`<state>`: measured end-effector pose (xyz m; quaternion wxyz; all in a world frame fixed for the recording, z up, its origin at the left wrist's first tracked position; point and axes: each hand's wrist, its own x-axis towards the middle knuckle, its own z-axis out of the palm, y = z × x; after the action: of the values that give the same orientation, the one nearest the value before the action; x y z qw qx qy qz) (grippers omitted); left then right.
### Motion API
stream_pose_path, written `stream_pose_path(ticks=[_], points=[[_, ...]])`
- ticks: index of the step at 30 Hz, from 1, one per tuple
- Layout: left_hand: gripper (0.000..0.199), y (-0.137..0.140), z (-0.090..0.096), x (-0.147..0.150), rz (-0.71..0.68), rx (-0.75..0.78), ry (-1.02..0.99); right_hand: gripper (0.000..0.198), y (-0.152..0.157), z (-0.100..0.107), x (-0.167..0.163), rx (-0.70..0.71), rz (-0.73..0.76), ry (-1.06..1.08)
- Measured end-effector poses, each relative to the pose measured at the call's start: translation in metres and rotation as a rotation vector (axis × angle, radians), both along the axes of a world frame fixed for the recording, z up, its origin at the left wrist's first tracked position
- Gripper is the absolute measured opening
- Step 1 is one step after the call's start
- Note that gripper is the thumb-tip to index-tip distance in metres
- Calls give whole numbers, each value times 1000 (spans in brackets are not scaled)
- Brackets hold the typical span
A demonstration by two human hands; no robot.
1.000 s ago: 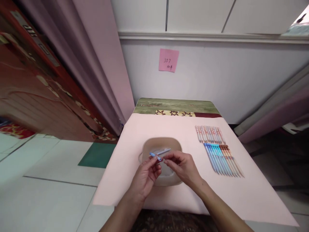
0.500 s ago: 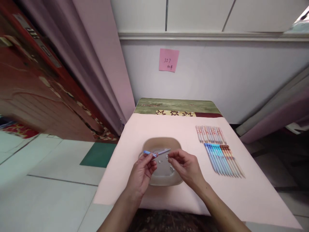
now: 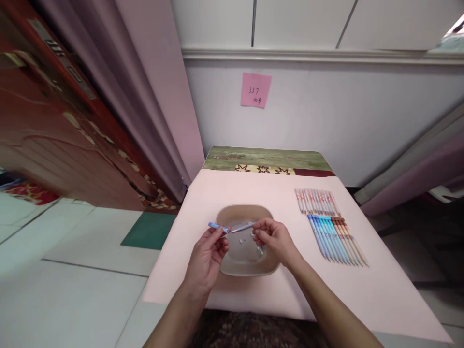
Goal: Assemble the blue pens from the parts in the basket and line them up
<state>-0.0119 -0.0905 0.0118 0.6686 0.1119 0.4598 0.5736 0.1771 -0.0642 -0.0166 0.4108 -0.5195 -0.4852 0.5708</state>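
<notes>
My left hand (image 3: 208, 249) pinches a short blue pen part (image 3: 218, 227) between thumb and fingertips, over the left rim of a beige plastic tub (image 3: 244, 269). My right hand (image 3: 271, 238) is closed over the tub's right side. From its fingertips a slim bluish pen piece (image 3: 242, 227) with a pale tip points left toward the blue part, a small gap between them. Small white bits (image 3: 242, 240) lie on the tub floor, and other small parts (image 3: 260, 250) sit partly hidden under my right hand.
To the right on the pink-covered table (image 3: 181, 270) lies a row of blue and brown pens (image 3: 335, 240). Behind them is a row of clear patterned pen barrels (image 3: 317, 202). A pink note (image 3: 255, 90) is stuck on the wall.
My left hand has shifted left with the blue part. The slim piece in the tub area now reaches further left, its right end at my right fingertips.
</notes>
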Motion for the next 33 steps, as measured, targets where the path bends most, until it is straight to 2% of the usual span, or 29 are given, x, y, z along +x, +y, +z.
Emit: stream_pose_path(ticks=[4,6,9,12,16,18,22,28,33], points=[[10,-3,-1,-3,-8,10,-7,22,14,9,3,-50,-47,122],[10,-4,-2,-4,-11,15,-13,21,21,16,8,6,-52,35],[11,-6,-3,-5,-18,17,-19,26,28,23,15,116,-7,-232],[11,-6,-4,-4,-28,24,-21,31,30,25,16,158,44,-453],[11,-7,-6,-4,-27,35,-11,18,28,22,7,230,136,-935],[11,-8,-5,-5,-24,37,-9,16,29,19,0,238,182,-1128],[11,-8,-3,-8,-11,38,-5,18,36,16,-7,218,324,-1370],[14,-8,-3,-10,-17,32,-11,23,40,10,-14,228,505,-1504],[14,-7,-5,-9,-28,24,-16,24,37,5,-19,242,563,-1533]])
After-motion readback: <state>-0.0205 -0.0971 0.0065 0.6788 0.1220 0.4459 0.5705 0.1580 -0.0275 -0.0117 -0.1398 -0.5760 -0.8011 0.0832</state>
